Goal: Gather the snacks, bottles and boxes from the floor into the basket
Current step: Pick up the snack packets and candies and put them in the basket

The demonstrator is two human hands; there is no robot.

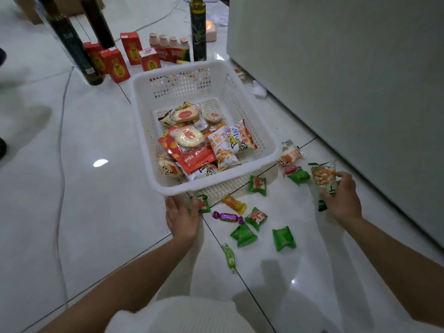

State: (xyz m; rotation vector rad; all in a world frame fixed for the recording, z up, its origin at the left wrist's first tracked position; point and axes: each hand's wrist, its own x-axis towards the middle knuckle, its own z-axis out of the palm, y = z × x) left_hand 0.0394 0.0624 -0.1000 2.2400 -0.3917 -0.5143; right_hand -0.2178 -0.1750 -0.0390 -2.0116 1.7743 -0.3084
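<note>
- The white basket (144, 131) sits on the tiled floor (84, 140) with its right side near a tall pale cabinet (336, 80); snack packets already cover its bottom, and the far half has room left.
- Behind the basket, not yet gathered, stand dark glass bottles (198, 32), red boxes (117, 66) and a pack of small drink bottles (169, 48). I judge these heavier items are best laid flat beside the packets, not dropped on them.
- The right hand (342, 200) has its fingers closed around a long clear-and-green snack packet (323, 175), low over the floor beside the basket's near right corner. A short lift over the rim should clear it; the cabinet leaves little room to swing right.
- The left hand (181, 216) lies at the near rim, fingers curled onto a small green candy (203, 203); whether it is fully pinched I cannot tell.
- More small sweets remain between the hands: a purple twist candy (227, 217) and an orange candy (234, 204) among them. Open floor lies to the left.
</note>
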